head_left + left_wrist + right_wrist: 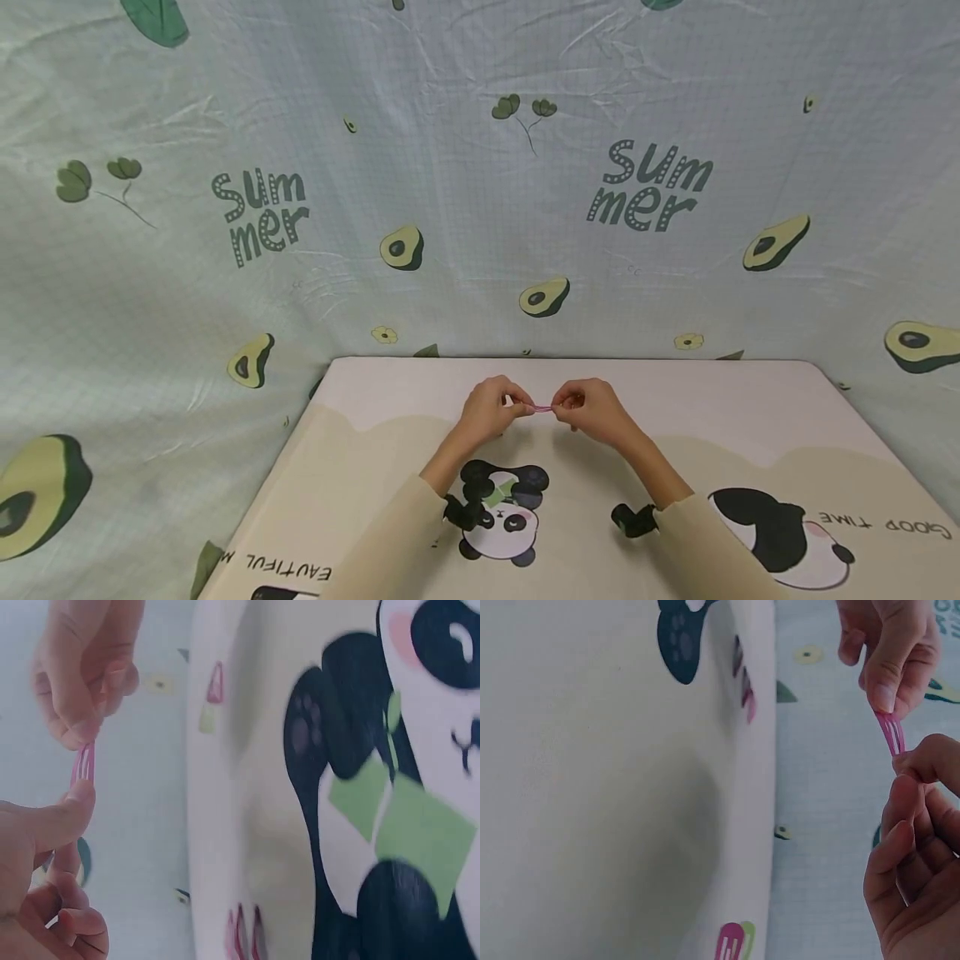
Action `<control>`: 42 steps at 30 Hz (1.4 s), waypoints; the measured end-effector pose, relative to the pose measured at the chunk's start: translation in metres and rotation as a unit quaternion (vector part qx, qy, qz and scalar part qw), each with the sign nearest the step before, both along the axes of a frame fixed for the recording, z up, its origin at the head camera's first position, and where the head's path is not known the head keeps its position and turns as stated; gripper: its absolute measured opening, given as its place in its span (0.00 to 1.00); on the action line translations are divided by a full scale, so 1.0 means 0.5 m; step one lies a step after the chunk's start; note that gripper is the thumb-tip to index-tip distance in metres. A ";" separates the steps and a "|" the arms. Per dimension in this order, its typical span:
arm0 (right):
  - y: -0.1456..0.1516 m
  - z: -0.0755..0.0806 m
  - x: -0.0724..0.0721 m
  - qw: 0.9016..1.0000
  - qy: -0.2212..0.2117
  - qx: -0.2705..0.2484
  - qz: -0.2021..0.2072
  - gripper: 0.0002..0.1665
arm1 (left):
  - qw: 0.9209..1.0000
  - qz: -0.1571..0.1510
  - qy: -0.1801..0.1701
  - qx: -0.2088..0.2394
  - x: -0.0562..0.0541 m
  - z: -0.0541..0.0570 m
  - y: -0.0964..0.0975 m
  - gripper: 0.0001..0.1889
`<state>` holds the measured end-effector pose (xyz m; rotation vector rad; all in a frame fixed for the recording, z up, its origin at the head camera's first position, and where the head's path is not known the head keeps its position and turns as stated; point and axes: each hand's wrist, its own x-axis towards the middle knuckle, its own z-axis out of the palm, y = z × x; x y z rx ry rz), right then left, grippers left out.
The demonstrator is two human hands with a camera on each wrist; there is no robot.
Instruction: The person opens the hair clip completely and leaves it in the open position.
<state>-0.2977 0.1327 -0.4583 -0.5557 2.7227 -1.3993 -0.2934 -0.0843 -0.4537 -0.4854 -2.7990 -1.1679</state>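
Observation:
A slim pink snap hair clip (pixel 543 408) is stretched between both hands, over the far part of the table. My left hand (pixel 489 410) pinches one end between thumb and finger, and my right hand (pixel 596 410) pinches the other. In the left wrist view the clip (pixel 85 763) shows long slots between its thin strips. The right wrist view has the same clip (pixel 891 733) slanting from the left thumb down to the right fingertips, which hide its lower end.
A pink clip (pixel 729 941) and a green clip (pixel 750 939) lie near the table's far edge on the right. Several dark and pink clips (pixel 241 934) lie toward the left. The table (pixel 420 392) has a panda-print cover; a patterned curtain (pixel 465 208) hangs behind.

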 end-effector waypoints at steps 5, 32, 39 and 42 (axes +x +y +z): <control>0.019 0.013 0.030 1.000 0.000 -0.013 0.012 0.03 | 0.999 -0.011 0.006 0.043 0.032 0.011 0.008 0.04; 0.059 0.027 0.117 0.995 0.036 -0.088 0.027 0.03 | 0.978 -0.021 0.033 0.206 0.108 0.001 0.034 0.04; 0.061 0.041 0.130 0.994 0.047 -0.095 0.016 0.04 | 0.977 -0.032 0.030 0.210 0.108 0.006 0.037 0.03; 0.061 0.041 0.135 0.994 0.047 -0.096 0.012 0.04 | 0.976 -0.031 0.030 0.213 0.110 0.006 0.039 0.03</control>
